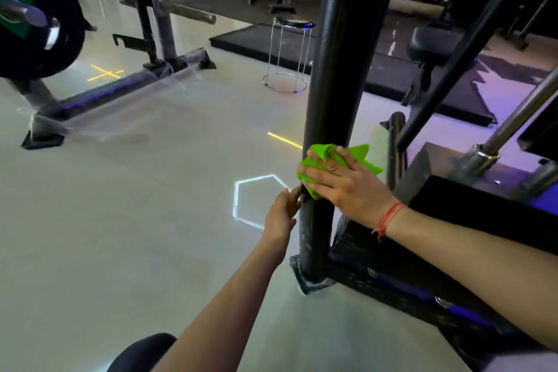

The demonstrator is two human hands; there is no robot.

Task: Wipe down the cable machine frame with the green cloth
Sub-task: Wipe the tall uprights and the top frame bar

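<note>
A thick black upright post (341, 54) of the cable machine frame rises from a foot plate (308, 282) on the floor. My right hand (347, 181) presses the bright green cloth (320, 157) flat against the lower part of the post, fingers spread over the cloth. My left hand (282, 214) sits just left of the post, a little below the cloth, its fingertips touching the post's edge and holding nothing. A red thread circles my right wrist.
The machine's black base (453, 251) and chrome guide rods (519, 118) lie to the right. A chrome stool (287, 51) stands behind the post. A barbell rack (157, 24) and a weight plate (36, 24) are at left on the pale floor.
</note>
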